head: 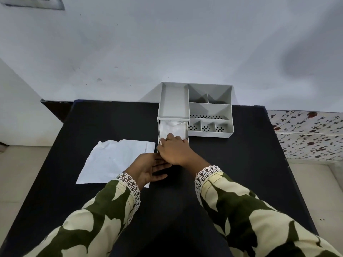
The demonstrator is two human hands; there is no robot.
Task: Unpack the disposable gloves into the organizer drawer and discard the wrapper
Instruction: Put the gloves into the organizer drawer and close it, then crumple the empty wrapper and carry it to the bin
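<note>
A grey organizer (209,108) stands at the far edge of the black table (241,154). Its drawer (159,130) at the lower left is pulled out toward me, and pale, crumpled disposable gloves (173,127) lie inside it. My right hand (174,151) rests over the drawer's front edge, its fingers touching the gloves. My left hand (150,168) lies open, palm up, just below and left of the right hand, partly over the flat white wrapper (113,160) spread on the table. The drawer's front is hidden by my right hand.
The organizer has a long top tray (174,101) and several small compartments (207,127) on its right side. A white wall (167,43) rises behind the table. A floral-patterned surface (310,134) lies to the right, beyond the table edge.
</note>
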